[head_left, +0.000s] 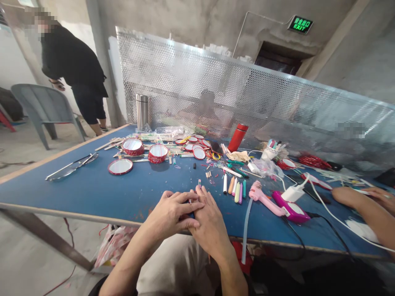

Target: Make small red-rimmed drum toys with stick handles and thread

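My left hand [175,211] lies across the back of my right hand [210,218] at the table's near edge. Its fingers are apart and rest over the right hand's fingers. The right hand is stretched out flat, fingers pointing away over the blue table [92,195]. Just beyond its fingertips is a small pinkish-and-green piece [199,183], too small to name. Right of the hands lie several capped markers [237,191] and a pink glue gun [267,202], with a translucent glue stick [247,230] hanging over the edge.
Red-rimmed round pieces [120,166], some stacked, and wooden sticks crowd the back. Steel tongs [72,166] lie left. A steel flask [142,111] and red flask [238,137] stand by a perforated screen [185,78]. Cables run from a magenta power strip [291,209]. Another person's hand [382,197] works at right.
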`<state>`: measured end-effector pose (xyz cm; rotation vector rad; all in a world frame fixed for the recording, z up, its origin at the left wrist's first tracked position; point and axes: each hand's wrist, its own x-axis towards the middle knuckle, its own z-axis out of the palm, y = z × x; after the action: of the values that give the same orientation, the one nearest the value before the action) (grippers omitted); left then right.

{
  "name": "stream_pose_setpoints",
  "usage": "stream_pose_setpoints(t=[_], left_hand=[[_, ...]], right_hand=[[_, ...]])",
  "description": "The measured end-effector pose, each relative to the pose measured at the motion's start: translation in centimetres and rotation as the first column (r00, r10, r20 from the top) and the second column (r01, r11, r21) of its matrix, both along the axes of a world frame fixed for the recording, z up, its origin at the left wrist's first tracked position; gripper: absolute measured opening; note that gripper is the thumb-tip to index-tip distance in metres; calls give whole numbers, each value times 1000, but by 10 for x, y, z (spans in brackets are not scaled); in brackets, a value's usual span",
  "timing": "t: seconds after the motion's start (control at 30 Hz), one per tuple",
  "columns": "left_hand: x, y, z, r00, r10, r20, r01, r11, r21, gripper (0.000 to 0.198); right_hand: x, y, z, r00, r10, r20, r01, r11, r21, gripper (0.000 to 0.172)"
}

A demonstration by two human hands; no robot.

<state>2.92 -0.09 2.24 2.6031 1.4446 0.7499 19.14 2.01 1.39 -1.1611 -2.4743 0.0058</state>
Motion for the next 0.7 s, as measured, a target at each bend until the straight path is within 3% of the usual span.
stream_pose_setpoints(t=[0.7], left_hand=[[1, -2, 4, 999, -1, 41, 2, 999, -34, 57]], right_hand=[[1, 0, -1, 1000, 3, -16, -3, 1000, -10, 58]])
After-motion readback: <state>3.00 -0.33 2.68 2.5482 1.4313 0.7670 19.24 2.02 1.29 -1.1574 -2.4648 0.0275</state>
